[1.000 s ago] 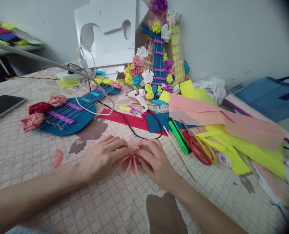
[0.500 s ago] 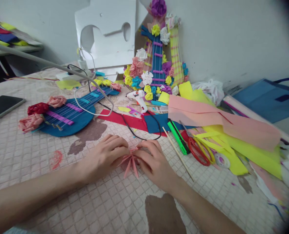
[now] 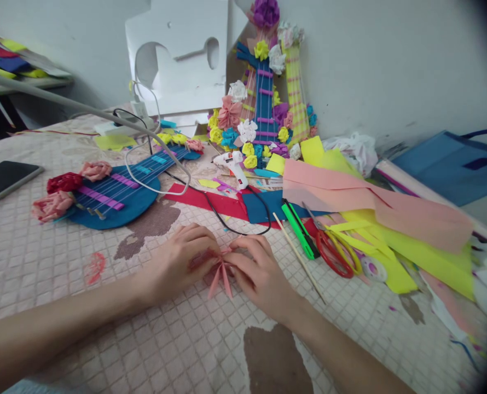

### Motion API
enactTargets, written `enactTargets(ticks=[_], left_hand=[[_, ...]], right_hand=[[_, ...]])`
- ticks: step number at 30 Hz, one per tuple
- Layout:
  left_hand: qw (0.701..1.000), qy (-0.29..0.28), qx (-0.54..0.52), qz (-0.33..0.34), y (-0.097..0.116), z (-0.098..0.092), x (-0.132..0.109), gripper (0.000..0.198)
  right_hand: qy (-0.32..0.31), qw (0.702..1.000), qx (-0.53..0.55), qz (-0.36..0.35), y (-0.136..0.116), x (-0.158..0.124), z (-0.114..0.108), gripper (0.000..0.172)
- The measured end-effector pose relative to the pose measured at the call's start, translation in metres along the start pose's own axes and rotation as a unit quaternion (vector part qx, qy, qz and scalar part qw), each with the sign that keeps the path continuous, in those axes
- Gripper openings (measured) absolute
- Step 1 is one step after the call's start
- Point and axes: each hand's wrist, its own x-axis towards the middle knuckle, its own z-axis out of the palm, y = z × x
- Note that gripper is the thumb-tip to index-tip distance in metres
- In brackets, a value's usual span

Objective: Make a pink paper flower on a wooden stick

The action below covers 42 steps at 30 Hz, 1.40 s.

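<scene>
Between my hands, just above the quilted tablecloth (image 3: 161, 350), is a piece of folded pink paper (image 3: 221, 280) with narrow pleats fanning down toward me. My left hand (image 3: 186, 260) pinches its left side, fingers curled over the folds. From the right, my right hand (image 3: 258, 271) grips it with thumb and fingertips. The fingers hide the paper's upper part. Beyond my left hand lies a blue paper guitar (image 3: 132, 189) with purple strips, strings and paper roses (image 3: 65, 183). A wooden stick (image 3: 301, 260) rests to the right of my right hand.
A green cutter (image 3: 300, 230), red-and-yellow scissors (image 3: 336, 251) and a tape roll (image 3: 374, 269) lie at right beside pink and yellow paper sheets (image 3: 424, 219). Behind is a white glue gun (image 3: 233, 167) with a black cord. A phone (image 3: 7, 180) lies at far left. Decorated guitars (image 3: 266, 104) lean on the wall.
My left fingers have shifted slightly over the pleats and cover more of the left folds. My right hand stays almost in place.
</scene>
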Motion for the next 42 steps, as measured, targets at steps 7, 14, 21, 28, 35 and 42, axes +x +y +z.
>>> enactTargets(ticks=[7, 14, 21, 28, 35, 42], left_hand=[[1.000, -0.004, -0.015, -0.013, -0.001, 0.001, -0.002, 0.011], [1.000, -0.004, -0.024, -0.008, 0.001, -0.003, -0.001, 0.009], [1.000, -0.006, 0.028, -0.003, 0.000, -0.015, -0.003, 0.006], [0.999, -0.024, 0.031, -0.020, 0.002, -0.007, -0.006, 0.008], [0.999, 0.022, -0.021, -0.037, 0.006, 0.002, -0.006, 0.012], [0.998, 0.028, -0.012, -0.052, 0.005, 0.008, -0.009, 0.022]], right_hand=[[0.011, 1.000, 0.012, 0.003, -0.001, 0.001, -0.001, 0.024], [0.002, 1.000, 0.013, 0.005, -0.001, 0.000, -0.001, 0.026], [0.008, 1.000, 0.010, 0.002, -0.001, 0.000, -0.001, 0.024], [0.006, 1.000, 0.008, 0.006, 0.000, 0.000, 0.001, 0.026], [0.009, 1.000, 0.004, 0.001, 0.000, 0.000, 0.001, 0.027], [0.007, 1.000, 0.010, 0.002, 0.000, 0.001, 0.001, 0.025]])
